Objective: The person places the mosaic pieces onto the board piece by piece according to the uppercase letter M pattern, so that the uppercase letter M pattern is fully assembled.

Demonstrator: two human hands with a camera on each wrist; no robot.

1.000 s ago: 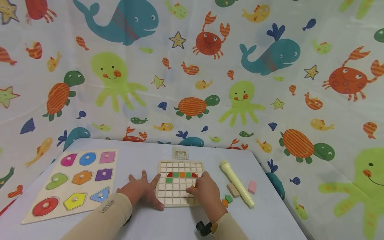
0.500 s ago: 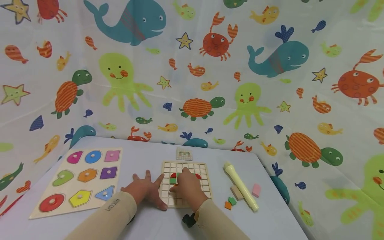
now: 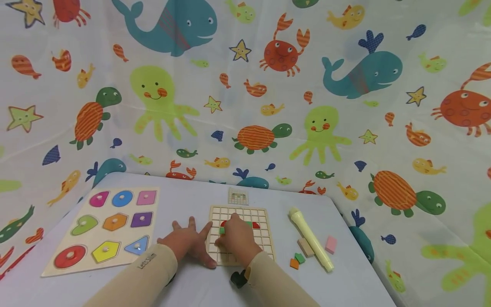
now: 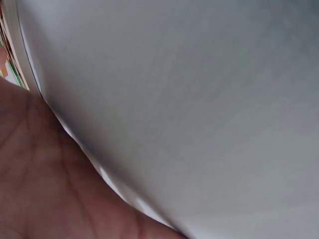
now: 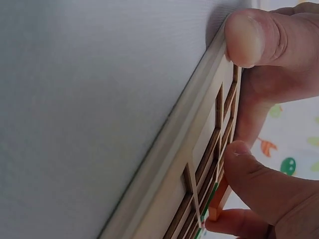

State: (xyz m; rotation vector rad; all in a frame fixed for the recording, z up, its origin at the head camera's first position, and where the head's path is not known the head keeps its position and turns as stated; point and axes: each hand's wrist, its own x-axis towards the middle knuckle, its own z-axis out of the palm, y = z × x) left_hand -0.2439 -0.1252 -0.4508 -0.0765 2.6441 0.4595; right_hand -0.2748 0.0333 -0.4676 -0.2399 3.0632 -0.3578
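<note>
A wooden grid board [image 3: 245,259] lies on the table with a row of coloured tiles in it. Red pieces [image 3: 256,225] and a green tile [image 3: 249,224] show on either side of my right hand [image 3: 240,238], which covers the middle. In the right wrist view its thumb and finger pinch an orange tile [image 5: 218,200] close over the slots. My left hand [image 3: 189,243] lies with fingers spread, its thumb and index tip at the board's left edge. The left wrist view shows mostly palm and white tabletop.
A shape puzzle [image 3: 46,269] lies at the left. Behind the board is a small pattern card [image 3: 238,197]. To the right are a pale yellow stick [image 3: 311,238], a wooden block [image 3: 305,247], a pink block [image 3: 331,244], and small green [image 3: 299,258] and orange pieces [image 3: 294,264].
My right hand has moved left with the orange tile, from the board's right side to over the row's left-middle part. My left hand stays at the board's edge. The head view has shifted slightly.
</note>
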